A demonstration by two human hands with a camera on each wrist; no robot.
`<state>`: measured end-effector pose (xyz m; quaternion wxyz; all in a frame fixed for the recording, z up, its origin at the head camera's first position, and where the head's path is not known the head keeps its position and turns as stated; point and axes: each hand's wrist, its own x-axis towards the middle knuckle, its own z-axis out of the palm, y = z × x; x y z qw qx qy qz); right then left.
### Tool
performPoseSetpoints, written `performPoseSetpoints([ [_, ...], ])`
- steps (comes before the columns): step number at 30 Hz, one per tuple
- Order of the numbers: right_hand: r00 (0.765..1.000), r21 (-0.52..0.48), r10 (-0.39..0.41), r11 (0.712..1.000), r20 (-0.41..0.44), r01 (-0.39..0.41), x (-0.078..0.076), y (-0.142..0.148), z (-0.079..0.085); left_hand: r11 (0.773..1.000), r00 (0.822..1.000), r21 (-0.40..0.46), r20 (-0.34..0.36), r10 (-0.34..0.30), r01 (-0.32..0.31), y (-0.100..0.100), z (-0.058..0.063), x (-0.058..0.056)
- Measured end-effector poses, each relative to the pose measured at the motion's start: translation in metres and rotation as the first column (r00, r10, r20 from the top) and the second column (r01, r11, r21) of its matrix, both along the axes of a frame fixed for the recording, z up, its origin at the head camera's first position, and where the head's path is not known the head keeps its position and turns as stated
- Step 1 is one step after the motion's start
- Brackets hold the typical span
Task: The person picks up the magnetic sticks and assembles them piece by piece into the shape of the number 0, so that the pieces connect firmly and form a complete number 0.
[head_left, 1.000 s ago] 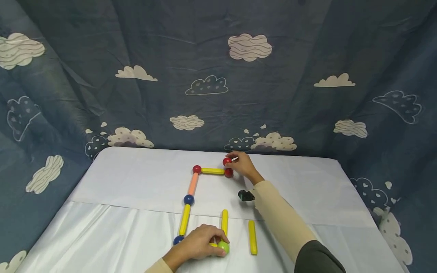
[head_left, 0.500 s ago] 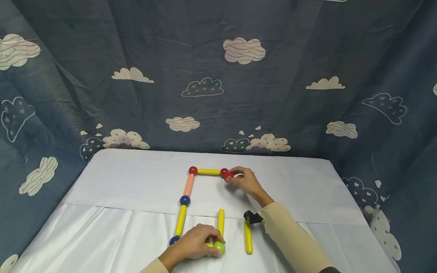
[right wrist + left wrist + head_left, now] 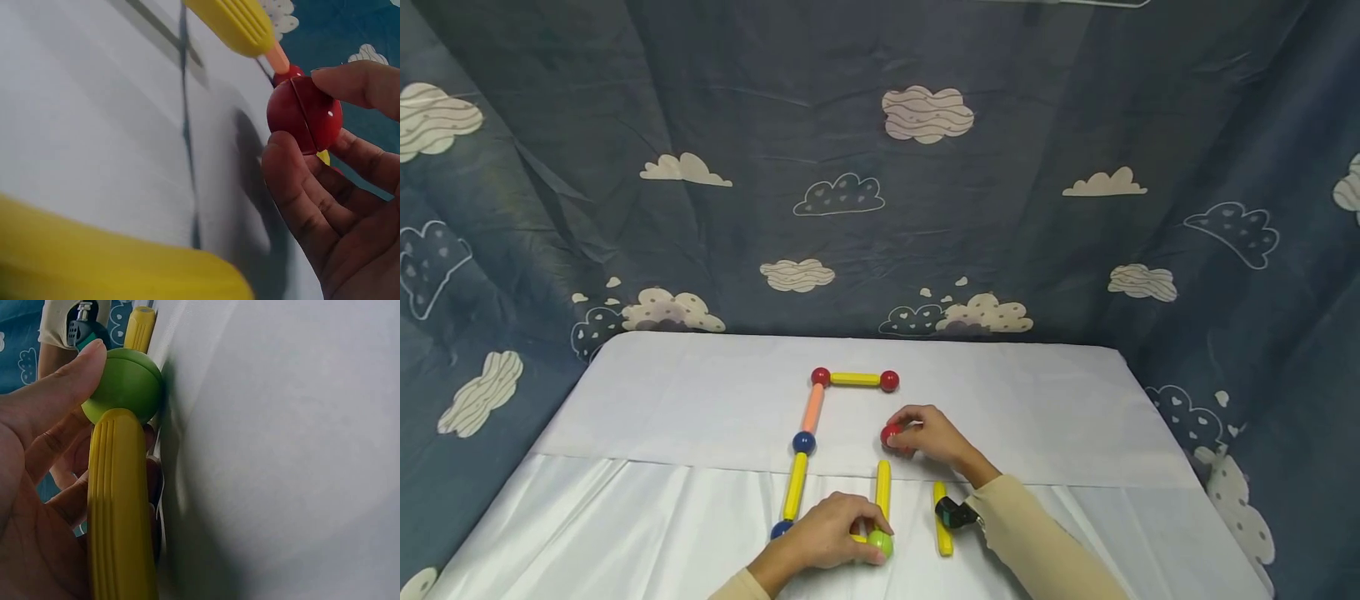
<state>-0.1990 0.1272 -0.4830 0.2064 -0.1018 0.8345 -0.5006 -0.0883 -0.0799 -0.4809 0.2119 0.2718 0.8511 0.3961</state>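
My right hand (image 3: 936, 437) pinches a red ball (image 3: 890, 435) between thumb and fingers, just above the far end of a yellow rod (image 3: 883, 483) in the head view. A seam runs round that red ball (image 3: 303, 115) in the right wrist view. Low in the head view, my left hand (image 3: 831, 532) grips a green ball (image 3: 881, 544), its thumb pressed on the ball. That yellow rod points away from the green ball. Another yellow rod (image 3: 122, 506) meets the green ball in the left wrist view, mostly covered by the hand from above.
Left of the hands runs a chain: blue ball (image 3: 781, 528), yellow rod (image 3: 794, 487), blue ball (image 3: 803, 442), salmon rod (image 3: 812, 408), red ball (image 3: 821, 377), yellow rod (image 3: 856, 379), red ball (image 3: 890, 381). A separate yellow rod (image 3: 943, 540) lies under the right wrist's black device (image 3: 953, 512).
My right hand has pulled the held red ball away from the chain's far red end ball and brought it nearer. The left hand still holds the green ball in place.
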Motion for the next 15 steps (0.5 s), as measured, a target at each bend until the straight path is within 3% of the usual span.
performPoseSetpoints([
  [5,0.998,-0.001,0.061,0.998,-0.001,-0.061,0.0059,-0.0011,-0.0017,1.000,1.000,0.006,-0.002,-0.006,0.006,-0.0002,0.0001,0.0001],
  [15,0.995,0.018,0.095,0.995,-0.007,-0.095,0.0094,-0.0038,-0.0032,1.000,1.000,0.000,0.019,0.002,-0.002,0.0002,-0.0013,-0.0010],
])
